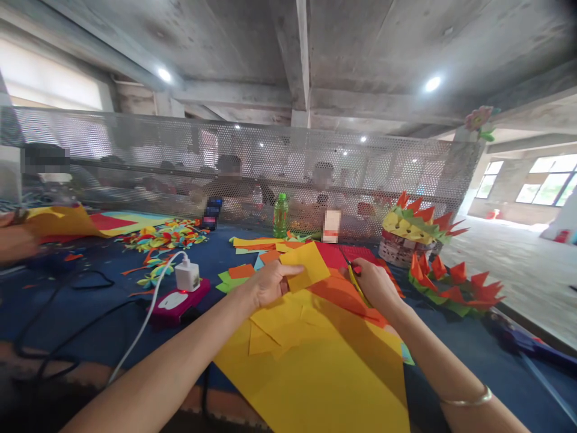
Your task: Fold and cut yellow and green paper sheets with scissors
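My left hand (270, 282) pinches a small square of yellow paper (311, 264), thumb on top, held above the table. My right hand (372, 279) is closed round yellow-handled scissors (356, 282); their dark blades point away to the left, beside the paper's right edge. Below both hands a large yellow sheet (333, 373) hangs toward me over the table edge, with several loose yellow pieces (279, 331) on it. Orange paper (338, 294) and red paper (331, 252) lie under and behind the hands.
A green bottle (280, 216) stands at the back by a perforated metal screen (288, 162). To the left are a white charger (187, 275) in a magenta power strip (174, 304) and a heap of paper scraps (166, 234). Folded-paper crowns (460, 288) sit right. Another person's hand (18, 240) shows far left.
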Demonstrator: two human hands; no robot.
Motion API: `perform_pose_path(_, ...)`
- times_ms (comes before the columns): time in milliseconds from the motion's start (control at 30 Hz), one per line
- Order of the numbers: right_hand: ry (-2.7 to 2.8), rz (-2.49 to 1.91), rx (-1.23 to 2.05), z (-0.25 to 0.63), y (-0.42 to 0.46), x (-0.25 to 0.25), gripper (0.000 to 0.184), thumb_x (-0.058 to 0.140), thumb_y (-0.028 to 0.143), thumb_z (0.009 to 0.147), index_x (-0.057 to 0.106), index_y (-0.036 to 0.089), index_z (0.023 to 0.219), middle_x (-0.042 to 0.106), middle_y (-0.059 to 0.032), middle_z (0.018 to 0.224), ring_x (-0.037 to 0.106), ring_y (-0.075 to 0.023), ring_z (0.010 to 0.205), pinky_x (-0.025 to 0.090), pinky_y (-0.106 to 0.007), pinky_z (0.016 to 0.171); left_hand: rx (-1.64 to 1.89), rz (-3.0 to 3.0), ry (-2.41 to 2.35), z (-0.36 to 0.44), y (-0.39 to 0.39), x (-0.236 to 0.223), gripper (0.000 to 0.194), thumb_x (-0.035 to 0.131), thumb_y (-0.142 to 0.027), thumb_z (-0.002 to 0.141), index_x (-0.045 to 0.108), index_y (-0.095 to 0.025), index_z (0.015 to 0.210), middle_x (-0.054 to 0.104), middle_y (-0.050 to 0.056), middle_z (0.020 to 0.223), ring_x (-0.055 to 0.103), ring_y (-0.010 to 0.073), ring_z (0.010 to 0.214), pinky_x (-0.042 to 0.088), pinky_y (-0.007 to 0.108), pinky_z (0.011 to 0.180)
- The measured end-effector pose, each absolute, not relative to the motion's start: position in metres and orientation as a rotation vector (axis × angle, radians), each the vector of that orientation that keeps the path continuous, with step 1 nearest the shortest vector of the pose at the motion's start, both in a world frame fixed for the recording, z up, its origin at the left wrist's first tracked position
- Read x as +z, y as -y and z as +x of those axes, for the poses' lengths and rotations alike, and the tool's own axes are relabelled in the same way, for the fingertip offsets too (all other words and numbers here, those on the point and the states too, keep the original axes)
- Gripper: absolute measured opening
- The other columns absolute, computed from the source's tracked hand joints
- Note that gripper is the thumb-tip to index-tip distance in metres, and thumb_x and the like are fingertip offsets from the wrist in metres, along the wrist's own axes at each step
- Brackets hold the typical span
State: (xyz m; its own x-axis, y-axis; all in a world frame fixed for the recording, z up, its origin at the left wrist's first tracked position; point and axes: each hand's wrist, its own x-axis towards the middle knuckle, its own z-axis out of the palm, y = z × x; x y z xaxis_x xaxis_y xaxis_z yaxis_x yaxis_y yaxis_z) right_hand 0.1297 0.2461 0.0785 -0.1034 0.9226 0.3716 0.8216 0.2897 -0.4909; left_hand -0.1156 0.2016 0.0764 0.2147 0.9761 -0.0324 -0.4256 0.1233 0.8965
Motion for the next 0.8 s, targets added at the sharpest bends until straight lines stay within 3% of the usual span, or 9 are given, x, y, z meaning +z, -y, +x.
perform_pose_path(67, 1.966, -1.714, 0.155, 0.141, -0.252, 0.077, 0.014, 0.071, 0.032, 0.086, 0.067, 0.019, 0.086, 0.067, -0.0055, 0.075, 0.066, -0.0234, 0.077, 0.046, -0.033, 0.067, 1.180, 0.910, -0.799, -0.116, -0.201, 0.076, 0.025, 0.074, -0.010, 0.073, 0.076, -0.012, 0.098, 0.080, 0.013, 0.096, 0.077, 0.0265, 0.086, 0.062, 0.035, 0.076)
perform_pose_path(167, 2.009, -1.828, 0.155, 0.155, -0.256, 0.075, 0.016, 0.069, 0.032, 0.092, 0.067, 0.016, 0.093, 0.070, -0.0035, 0.093, 0.067, -0.0182, 0.084, 0.054, -0.038, 0.080, 1.156, 0.923, -0.844, -0.116, -0.199, 0.076, 0.024, 0.076, -0.012, 0.071, 0.076, -0.011, 0.095, 0.080, 0.013, 0.094, 0.077, 0.0263, 0.084, 0.062, 0.035, 0.075)
perform_pose_path(333, 2.044, -1.580, 0.267, 0.146, -0.249, 0.081, 0.028, 0.054, 0.037, 0.099, 0.069, 0.017, 0.084, 0.072, -0.0126, 0.103, 0.066, -0.0252, 0.103, 0.050, -0.037, 0.087, 1.135, 0.987, -0.925, -0.113, -0.198, 0.071, 0.028, 0.084, -0.017, 0.065, 0.076, -0.011, 0.091, 0.080, 0.013, 0.095, 0.076, 0.0264, 0.086, 0.061, 0.036, 0.077)
perform_pose_path(433, 2.085, -1.320, 0.533, 0.123, -0.240, 0.076, 0.047, 0.038, 0.051, 0.100, 0.070, 0.019, 0.087, 0.076, -0.0088, 0.088, 0.071, -0.0215, 0.085, 0.051, -0.030, 0.074, 1.115, 1.061, -0.951, -0.110, -0.198, 0.066, 0.034, 0.088, -0.025, 0.061, 0.076, -0.012, 0.090, 0.079, 0.014, 0.095, 0.076, 0.0285, 0.089, 0.060, 0.038, 0.080)
perform_pose_path(533, 2.108, -1.122, 0.804, 0.103, -0.233, 0.064, 0.050, 0.050, 0.063, 0.088, 0.069, 0.019, 0.075, 0.074, -0.0060, 0.072, 0.068, -0.0183, 0.066, 0.050, -0.027, 0.060, 1.096, 1.167, -0.975, -0.107, -0.197, 0.063, 0.039, 0.089, -0.035, 0.060, 0.075, -0.015, 0.090, 0.079, 0.013, 0.094, 0.075, 0.0290, 0.092, 0.059, 0.037, 0.080)
perform_pose_path(667, 1.978, -1.022, 0.894, 0.102, -0.237, 0.057, 0.041, 0.067, 0.059, 0.073, 0.063, 0.019, 0.065, 0.071, -0.0042, 0.062, 0.061, -0.0155, 0.055, 0.045, -0.025, 0.053, 1.024, 1.352, -1.013, -0.105, -0.196, 0.066, 0.046, 0.085, -0.049, 0.062, 0.072, -0.016, 0.092, 0.077, 0.013, 0.095, 0.073, 0.0280, 0.090, 0.057, 0.038, 0.081)
perform_pose_path(800, 1.781, -1.010, 0.810, 0.118, -0.253, 0.058, 0.036, 0.068, 0.054, 0.075, 0.061, 0.020, 0.066, 0.069, -0.0026, 0.061, 0.059, -0.0144, 0.055, 0.043, -0.025, 0.055, 0.980, 1.621, -1.131, -0.105, -0.191, 0.065, 0.038, 0.081, -0.045, 0.067, 0.071, -0.019, 0.093, 0.072, 0.009, 0.095, 0.068, 0.0240, 0.092, 0.051, 0.033, 0.082)
